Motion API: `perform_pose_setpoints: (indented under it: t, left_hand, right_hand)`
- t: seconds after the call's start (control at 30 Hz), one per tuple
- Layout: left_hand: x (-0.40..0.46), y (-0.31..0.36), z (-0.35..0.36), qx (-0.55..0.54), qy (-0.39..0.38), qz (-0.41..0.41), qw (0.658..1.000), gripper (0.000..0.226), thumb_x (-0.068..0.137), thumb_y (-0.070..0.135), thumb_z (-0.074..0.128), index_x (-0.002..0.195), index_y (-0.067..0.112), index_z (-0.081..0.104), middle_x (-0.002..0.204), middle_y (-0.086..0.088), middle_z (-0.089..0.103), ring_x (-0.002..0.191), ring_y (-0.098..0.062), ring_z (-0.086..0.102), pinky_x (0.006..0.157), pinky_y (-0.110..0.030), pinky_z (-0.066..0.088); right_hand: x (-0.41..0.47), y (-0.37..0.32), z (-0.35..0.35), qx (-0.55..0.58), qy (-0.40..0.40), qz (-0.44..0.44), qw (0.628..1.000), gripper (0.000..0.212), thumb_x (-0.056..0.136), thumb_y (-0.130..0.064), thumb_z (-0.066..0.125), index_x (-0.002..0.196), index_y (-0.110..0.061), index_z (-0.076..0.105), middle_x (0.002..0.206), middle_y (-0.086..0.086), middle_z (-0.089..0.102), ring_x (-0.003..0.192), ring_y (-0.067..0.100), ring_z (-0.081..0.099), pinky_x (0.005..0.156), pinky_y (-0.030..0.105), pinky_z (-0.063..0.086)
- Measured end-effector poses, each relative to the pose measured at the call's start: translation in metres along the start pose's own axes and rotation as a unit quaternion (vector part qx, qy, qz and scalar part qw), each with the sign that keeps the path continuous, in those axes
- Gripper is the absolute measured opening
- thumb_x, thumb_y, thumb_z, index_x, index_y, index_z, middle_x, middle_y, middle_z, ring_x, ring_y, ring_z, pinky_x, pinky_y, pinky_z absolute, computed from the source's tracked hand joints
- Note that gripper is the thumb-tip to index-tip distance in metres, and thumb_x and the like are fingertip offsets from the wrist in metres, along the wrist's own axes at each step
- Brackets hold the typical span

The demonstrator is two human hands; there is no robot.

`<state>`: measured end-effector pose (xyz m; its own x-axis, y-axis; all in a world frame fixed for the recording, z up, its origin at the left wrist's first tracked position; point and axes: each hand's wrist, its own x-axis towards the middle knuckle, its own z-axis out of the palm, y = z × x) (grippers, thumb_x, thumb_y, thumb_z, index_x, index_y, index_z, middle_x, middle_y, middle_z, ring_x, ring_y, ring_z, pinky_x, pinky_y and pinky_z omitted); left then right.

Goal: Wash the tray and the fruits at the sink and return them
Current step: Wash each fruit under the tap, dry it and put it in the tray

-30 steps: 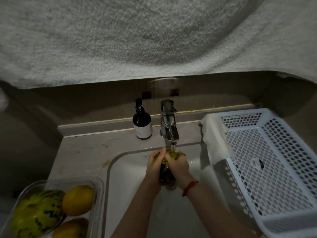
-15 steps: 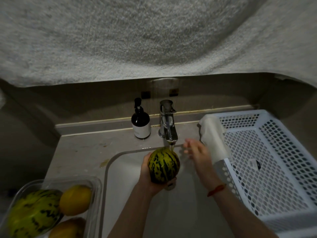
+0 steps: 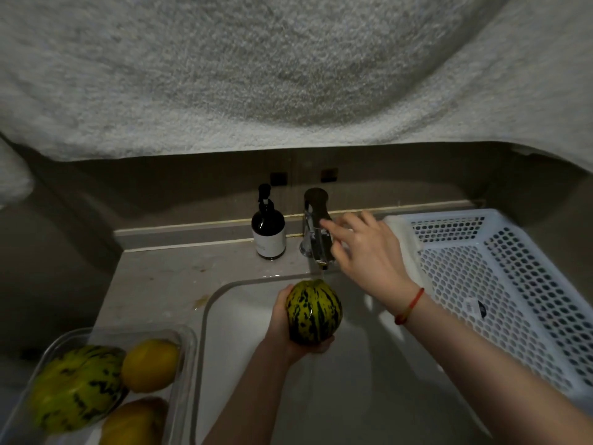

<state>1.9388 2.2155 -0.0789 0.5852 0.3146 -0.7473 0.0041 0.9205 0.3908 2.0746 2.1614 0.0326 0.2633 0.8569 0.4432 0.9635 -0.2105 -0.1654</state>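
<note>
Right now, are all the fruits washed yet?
Not yet. The left hand holds one striped melon over the sink, while the right hand reaches the faucet. Three fruits sit in the clear tray; washed or not, I can't tell. The white basket holds no fruit.

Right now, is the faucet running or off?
Running: a thin stream falls from the faucet spout onto the striped melon held by the left hand.

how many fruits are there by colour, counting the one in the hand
Green and yellow striped: 2, one held in the left hand over the sink as striped fruit, one in the clear tray as second striped fruit
Plain yellow: 2, both in the tray, yellow fruit and lower yellow fruit
Total: 4
</note>
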Motion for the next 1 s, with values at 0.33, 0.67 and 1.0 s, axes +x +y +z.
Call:
perform_pose_setpoints:
  t: [0.33, 0.67, 1.0]
  left_hand:
    - [-0.015, 0.001, -0.018, 0.005, -0.033, 0.056, 0.998, 0.059, 0.085, 0.057, 0.038, 0.076, 0.015, 0.079, 0.080, -0.014, 0.073, 0.067, -0.029, 0.070, 0.072, -0.038, 0.049]
    - [-0.045, 0.007, -0.033, -0.004, -0.083, 0.211, 0.974, 0.043, 0.084, 0.038, 0.050, 0.104, 0.008, 0.072, 0.113, -0.021, 0.067, 0.101, -0.029, 0.067, 0.072, -0.036, 0.057]
    - [-0.066, 0.047, -0.035, 0.093, -0.012, 0.214, 0.972, 0.051, 0.070, 0.037, 0.068, 0.119, 0.032, 0.056, 0.114, -0.009, 0.063, 0.100, -0.031, 0.064, 0.060, -0.045, 0.056]
  right_hand:
    - [-0.037, -0.009, 0.013, 0.280, 0.072, 0.257, 0.922, 0.035, 0.089, -0.003, 0.049, 0.117, -0.023, 0.057, 0.089, -0.008, 0.046, 0.073, 0.006, 0.044, 0.064, 0.023, 0.038]
    - [-0.071, -0.070, 0.047, 0.675, -0.232, 0.459, 0.530, 0.039, 0.094, -0.045, 0.046, 0.123, -0.020, 0.056, 0.115, 0.010, 0.065, 0.102, 0.027, 0.065, 0.079, 0.037, 0.053]
    - [-0.041, -0.088, 0.052, 0.639, -0.145, 0.435, 0.617, 0.042, 0.081, -0.025, 0.071, 0.119, -0.013, 0.057, 0.110, 0.011, 0.066, 0.099, 0.024, 0.066, 0.073, 0.034, 0.058]
